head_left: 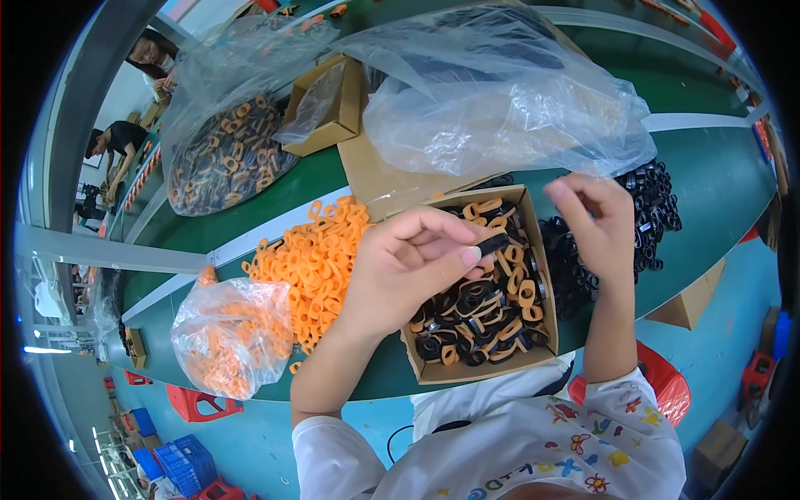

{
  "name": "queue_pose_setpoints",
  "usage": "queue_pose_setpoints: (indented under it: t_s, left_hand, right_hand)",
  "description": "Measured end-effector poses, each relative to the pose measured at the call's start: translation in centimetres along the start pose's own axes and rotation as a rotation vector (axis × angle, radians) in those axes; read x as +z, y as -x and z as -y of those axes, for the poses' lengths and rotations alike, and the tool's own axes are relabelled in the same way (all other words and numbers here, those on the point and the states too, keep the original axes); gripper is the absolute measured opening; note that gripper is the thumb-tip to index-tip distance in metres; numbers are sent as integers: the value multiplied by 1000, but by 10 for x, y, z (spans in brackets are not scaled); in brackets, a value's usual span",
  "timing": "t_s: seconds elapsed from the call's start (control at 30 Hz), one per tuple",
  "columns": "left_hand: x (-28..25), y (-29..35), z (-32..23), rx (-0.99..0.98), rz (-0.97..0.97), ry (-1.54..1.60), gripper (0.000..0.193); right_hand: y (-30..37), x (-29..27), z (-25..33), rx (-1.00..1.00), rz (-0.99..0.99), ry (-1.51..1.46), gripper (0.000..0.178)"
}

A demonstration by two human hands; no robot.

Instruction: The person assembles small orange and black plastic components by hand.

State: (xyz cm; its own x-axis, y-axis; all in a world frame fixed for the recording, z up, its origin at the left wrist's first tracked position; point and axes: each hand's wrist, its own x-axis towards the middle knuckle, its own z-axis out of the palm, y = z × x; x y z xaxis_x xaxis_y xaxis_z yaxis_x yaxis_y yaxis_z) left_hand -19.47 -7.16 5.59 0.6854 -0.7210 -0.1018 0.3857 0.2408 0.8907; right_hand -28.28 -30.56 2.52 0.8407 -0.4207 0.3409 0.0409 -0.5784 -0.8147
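My left hand is over a cardboard box, its thumb and fingers pinching a small black clip-like piece. To the right, my right hand is raised near the box's far right corner, fingers loosely bent and thumb apart, with nothing visible in it. Below both hands, the open cardboard box holds many small black pieces joined with orange loops. Loose orange rings lie heaped left of my left forearm. A pile of black pieces lies beyond and beside my right wrist.
A clear bag of orange rings stands at the table's left edge. Farther back are a bag of orange-and-black pieces, a small cardboard box and a large clear plastic bag. Red stools flank the green table; other people work at far left.
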Motion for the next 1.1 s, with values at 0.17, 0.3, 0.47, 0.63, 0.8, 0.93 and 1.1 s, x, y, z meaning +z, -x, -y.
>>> queue_pose_setpoints:
  t_s: [0.17, 0.3, 0.47, 0.63, 0.8, 0.93, 1.1]
  left_hand:
    - [-3, 0, -2, 398, -4, -650, 26]
    - [-2, -2, -3, 479, -45, -968, 33]
    - [1, -2, -8, 549, -16, -1020, 36]
    - [-5, 3, -27, 561, 40, -1197, 34]
    - [-60, -13, -41, 517, -351, -1454, 23]
    - [-101, -23, -29, 332, -327, -1535, 23]
    - [-95, -22, -21, 118, -89, -1699, 12]
  right_hand:
    - [-9, -2, -39, 60, -72, 467, 24]
    - [-8, 0, -53, -12, -26, 603, 30]
    - [-9, 0, -58, -1, 40, 552, 34]
    - [-8, 10, -45, 120, 61, 567, 29]
    - [-9, 12, -42, 148, 104, 530, 18]
    - [-7, 14, -34, 82, 119, 521, 11]
    - [-8, 14, -40, -34, 76, 486, 9]
